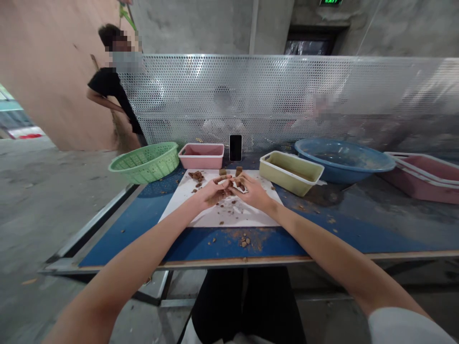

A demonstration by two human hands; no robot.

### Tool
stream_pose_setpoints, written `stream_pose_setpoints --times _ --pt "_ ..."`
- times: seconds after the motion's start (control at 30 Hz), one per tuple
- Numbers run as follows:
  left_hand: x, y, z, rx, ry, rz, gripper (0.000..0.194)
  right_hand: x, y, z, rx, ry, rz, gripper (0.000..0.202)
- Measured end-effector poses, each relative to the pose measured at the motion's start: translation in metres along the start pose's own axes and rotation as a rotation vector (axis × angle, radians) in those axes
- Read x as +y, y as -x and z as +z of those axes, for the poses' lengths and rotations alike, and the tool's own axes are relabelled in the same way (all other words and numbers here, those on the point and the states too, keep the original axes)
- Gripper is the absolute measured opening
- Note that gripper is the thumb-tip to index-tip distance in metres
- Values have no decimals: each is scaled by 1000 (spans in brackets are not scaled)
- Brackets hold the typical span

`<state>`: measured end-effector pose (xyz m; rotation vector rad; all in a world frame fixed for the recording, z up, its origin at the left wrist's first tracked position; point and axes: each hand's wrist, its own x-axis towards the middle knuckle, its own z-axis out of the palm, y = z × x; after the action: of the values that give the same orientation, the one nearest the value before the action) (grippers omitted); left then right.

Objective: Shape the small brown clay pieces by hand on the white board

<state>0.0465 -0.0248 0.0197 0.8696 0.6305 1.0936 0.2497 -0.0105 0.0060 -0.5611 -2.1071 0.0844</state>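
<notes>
Over the white sheet [201, 217], my left hand [213, 192] and my right hand [252, 192] meet with fingers curled inward. Between their fingertips is a small lump of brown clay [229, 186], largely covered by the fingers. Just beyond the hands stand two small brown clay blocks, a left block [223, 172] and a right block [239, 170]. A crumbly heap of brown clay [196, 176] lies on the sheet to the left of my left hand. Loose crumbs are scattered beneath and around both hands.
Along the table's back are a green basket [147, 162], a pink bin [201, 162], an upright phone [235, 148], an olive bin [287, 172], a blue basin [344, 165] and stacked pink bins [426, 181]. Behind them rises a perforated metal screen [265, 95]. Another person [114, 91] stands at the left.
</notes>
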Motion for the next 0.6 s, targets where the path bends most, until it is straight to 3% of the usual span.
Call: stream_pose_setpoints --times 0.2,0.37,0.47,0.6 --pt "1 0 -1 10 -42 21 52 2 0 1 3 -35 1 24" --pt "11 -2 -4 23 -111 95 46 10 -3 -5 71 -27 41 22" --pt "19 -3 -10 138 -219 168 36 22 -6 -8 36 -26 75 21" --pt "24 -2 -18 357 -496 280 21 38 -3 -9 -168 -17 231 19"
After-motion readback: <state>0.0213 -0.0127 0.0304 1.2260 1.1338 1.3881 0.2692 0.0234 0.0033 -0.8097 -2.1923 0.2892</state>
